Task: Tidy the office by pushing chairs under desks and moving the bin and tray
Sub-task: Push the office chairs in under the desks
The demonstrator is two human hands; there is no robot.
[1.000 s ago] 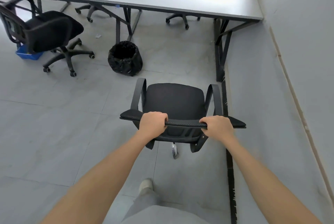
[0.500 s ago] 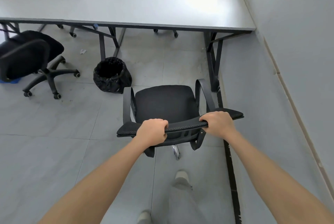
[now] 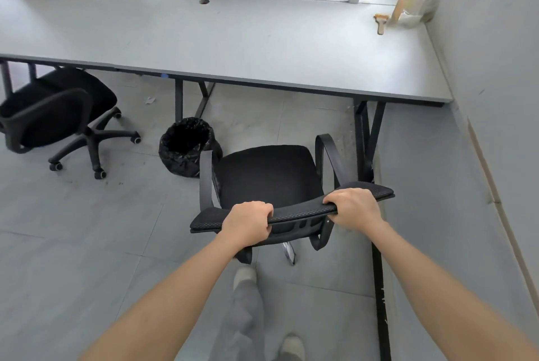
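Head view: left hand (image 3: 248, 225) and right hand (image 3: 354, 209) both clench mesh backrest top of black armed swivel chair (image 3: 268, 177), beside crinkly black-lined round bin (image 3: 186, 146), short of smooth grey worktop (image 3: 233, 48).

Left hand (image 3: 248, 222), right hand (image 3: 354, 207), fingers curled tight, arms outstretched

No readable text, label, brand, number or sign is showing anywhere in the head view. Faint pale marks are lying along the black strip (image 3: 382, 299) on the floor by the wall, but they are too small and blurred to make out as writing.
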